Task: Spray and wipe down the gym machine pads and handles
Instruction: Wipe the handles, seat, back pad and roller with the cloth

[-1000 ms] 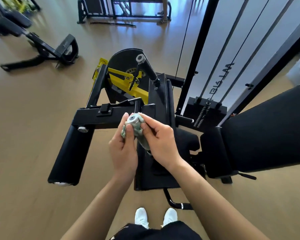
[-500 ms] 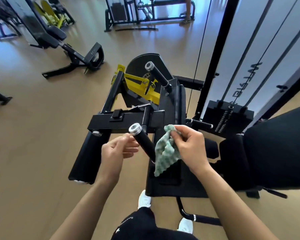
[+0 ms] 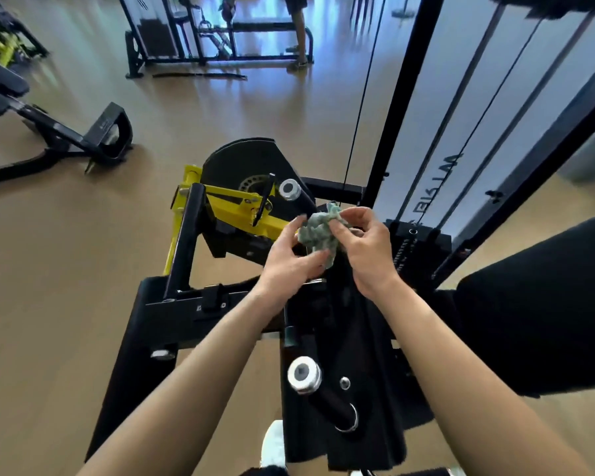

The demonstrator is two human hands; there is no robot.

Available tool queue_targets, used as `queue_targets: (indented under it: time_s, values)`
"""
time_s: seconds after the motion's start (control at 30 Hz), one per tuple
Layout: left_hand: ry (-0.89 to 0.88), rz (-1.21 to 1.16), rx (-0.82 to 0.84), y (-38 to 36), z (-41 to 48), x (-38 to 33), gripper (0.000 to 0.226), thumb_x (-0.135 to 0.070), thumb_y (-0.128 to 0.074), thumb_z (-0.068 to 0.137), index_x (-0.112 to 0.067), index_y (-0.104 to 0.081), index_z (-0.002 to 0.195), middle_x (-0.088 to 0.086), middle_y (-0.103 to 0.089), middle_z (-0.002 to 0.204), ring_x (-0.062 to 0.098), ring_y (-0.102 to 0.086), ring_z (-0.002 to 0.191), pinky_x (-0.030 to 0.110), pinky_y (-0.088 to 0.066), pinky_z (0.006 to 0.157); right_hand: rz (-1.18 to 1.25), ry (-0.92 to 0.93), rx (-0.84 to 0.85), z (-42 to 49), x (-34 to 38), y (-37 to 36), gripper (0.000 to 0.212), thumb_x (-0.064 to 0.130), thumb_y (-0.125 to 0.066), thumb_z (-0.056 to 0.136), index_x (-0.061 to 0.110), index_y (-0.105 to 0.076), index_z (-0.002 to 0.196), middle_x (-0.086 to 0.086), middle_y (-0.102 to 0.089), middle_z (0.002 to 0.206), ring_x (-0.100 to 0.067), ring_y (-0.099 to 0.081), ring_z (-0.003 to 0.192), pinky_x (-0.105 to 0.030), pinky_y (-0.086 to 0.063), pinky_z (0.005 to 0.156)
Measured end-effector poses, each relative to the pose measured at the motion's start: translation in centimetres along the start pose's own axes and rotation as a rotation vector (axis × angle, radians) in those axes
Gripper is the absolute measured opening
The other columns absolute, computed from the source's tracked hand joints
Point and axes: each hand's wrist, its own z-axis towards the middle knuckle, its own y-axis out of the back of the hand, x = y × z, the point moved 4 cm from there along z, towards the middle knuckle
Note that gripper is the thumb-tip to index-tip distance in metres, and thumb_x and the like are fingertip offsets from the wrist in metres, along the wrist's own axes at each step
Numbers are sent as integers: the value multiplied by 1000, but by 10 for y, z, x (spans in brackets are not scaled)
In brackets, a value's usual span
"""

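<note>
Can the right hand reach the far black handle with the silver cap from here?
Probably yes: the right hand pinches the crumpled green cloth right beside the far black handle with the silver cap, with nothing visible between them.
</note>
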Motion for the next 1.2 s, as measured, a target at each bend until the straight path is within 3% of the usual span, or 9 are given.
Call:
queue_targets:
  time_s: [0.13,0.33,0.43,0.5,0.67,0.9,1.03,1.13,1.2]
  values:
    - [2,14,-146,20,43,14,26,-19,-81,88,-7,-72,109,14,-76,101,27,-78,93,50,-64,87,-90,-30,-149,21,-15,-11,14,7,-74,92,18,-65,95,-1,-69,98,-14,-68,88,-17,-55,69]
    - [82,2,-218,39,80,24,24,-32,-84,76,-20,-74,94,5,-79,91,21,-78,90,45,-64,85,-226,-40,-185,54,-38,-33,20,1,-71,91,21,-71,93,-2,-74,99,-16,-72,94,-28,-60,81]
    - [82,-125,-223,34,94,21,14,-10,-71,87,-19,-72,97,9,-78,99,24,-77,98,49,-62,92,-213,-88,-67,61,-39,-34,35,-11,-57,88,13,-77,104,-4,-77,104,-18,-73,100,-29,-59,90]
    - [38,-171,-201,26,95,17,21,2,-60,95,-11,-72,105,13,-76,107,28,-75,104,50,-60,97,-239,-80,4,64,-37,-29,41,-15,-54,88,8,-77,112,-6,-78,111,-19,-73,106,-32,-58,98]
    - [34,-359,-161,20,83,14,23,-2,-55,105,-2,-67,124,14,-72,121,22,-71,110,39,-60,98,-201,36,51,54,-19,-32,25,-6,-64,96,1,-76,116,-8,-78,112,-18,-75,105,-26,-58,91]
    - [-169,-574,-240,38,51,-25,28,-1,-51,105,-12,-73,118,3,-77,116,20,-72,112,32,-58,95,-187,239,108,43,29,-53,24,-10,-63,94,-3,-76,114,-11,-78,112,-16,-75,106,-25,-58,92]
    - [-275,-467,-232,38,42,-25,41,14,-49,100,-3,-66,133,5,-75,123,19,-70,119,33,-57,99,-159,258,133,41,31,-55,28,-9,-62,96,1,-74,120,-7,-76,116,-10,-72,110,-19,-55,91]
    - [-321,-321,-163,34,53,-17,47,13,-57,97,-3,-59,141,5,-72,128,17,-68,123,29,-56,99,-224,220,159,47,18,-50,31,-4,-58,100,6,-72,126,-5,-75,120,-11,-70,115,-24,-55,97]
    - [-272,-256,-112,30,64,-7,46,10,-58,98,-1,-58,142,11,-72,130,19,-68,123,35,-56,102,-269,162,154,51,3,-45,31,-2,-55,102,8,-72,127,-3,-75,122,-10,-70,115,-25,-54,99]
